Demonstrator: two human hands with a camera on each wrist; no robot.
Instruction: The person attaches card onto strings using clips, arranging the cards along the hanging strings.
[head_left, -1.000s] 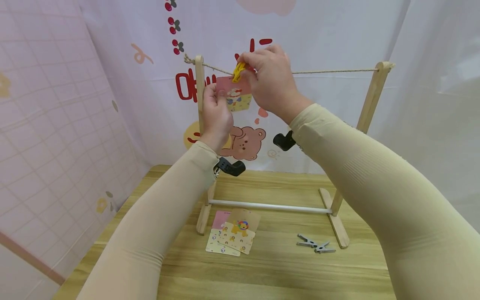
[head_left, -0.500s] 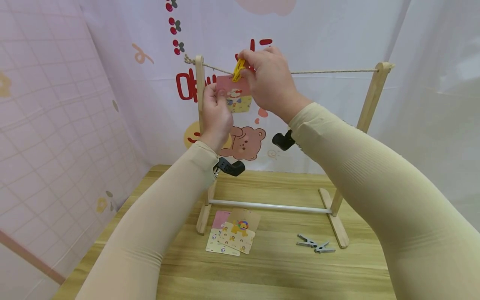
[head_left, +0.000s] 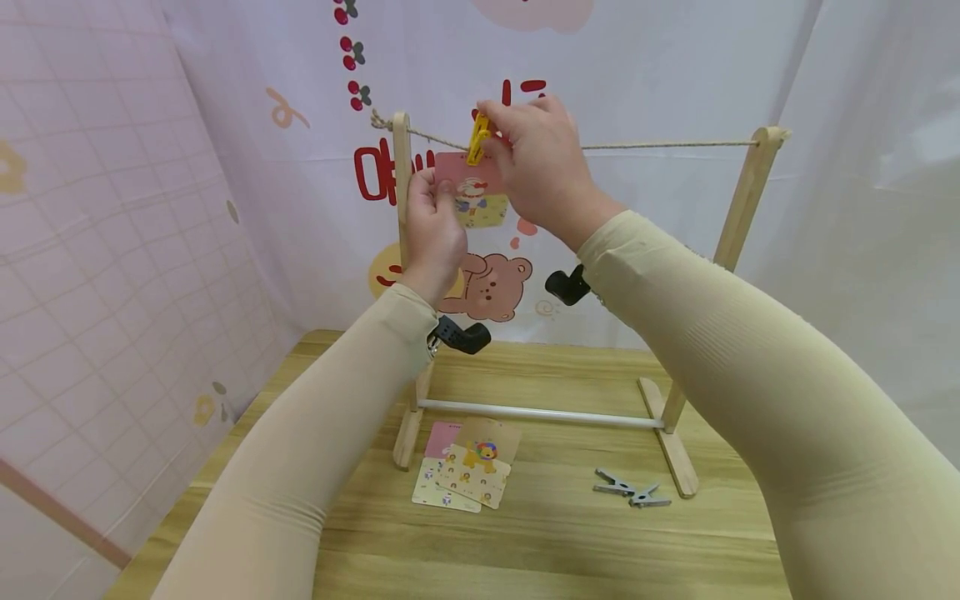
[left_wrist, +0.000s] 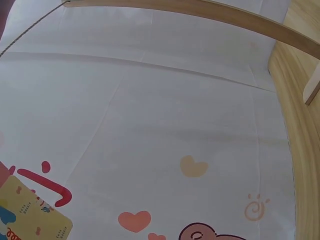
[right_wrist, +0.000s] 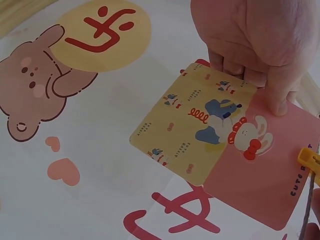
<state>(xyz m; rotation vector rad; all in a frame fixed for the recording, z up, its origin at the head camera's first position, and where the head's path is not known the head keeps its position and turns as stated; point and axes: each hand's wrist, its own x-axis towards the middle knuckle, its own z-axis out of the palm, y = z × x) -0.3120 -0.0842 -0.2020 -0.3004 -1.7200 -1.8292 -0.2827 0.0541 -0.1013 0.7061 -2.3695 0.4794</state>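
Up at the left part of the rope (head_left: 667,144), my left hand (head_left: 435,229) pinches the left edge of a pink and yellow card (head_left: 483,212) with a bunny picture. My right hand (head_left: 543,162) pinches a yellow clothespin (head_left: 477,142) between thumb and fingers, at the card's top edge by the rope. The right wrist view shows the left thumb pressed on the card's pink half (right_wrist: 265,170). There the clothespin's tip (right_wrist: 307,159) overlaps the top edge beside the rope. In the left wrist view only a yellow corner of the card (left_wrist: 42,215) appears.
Wooden posts (head_left: 738,200) carry the rope, joined low by a white rod (head_left: 547,412). On the table (head_left: 555,550) lie a lion card (head_left: 480,462) overlapping another pink card (head_left: 442,437), and grey clothespins (head_left: 630,490) at the right. A printed cloth (head_left: 637,67) hangs behind.
The yellow clothespin has tilted slightly more upright and the held card faces the head view a little more squarely. Both hands otherwise stay in place; the head view has shifted slightly.
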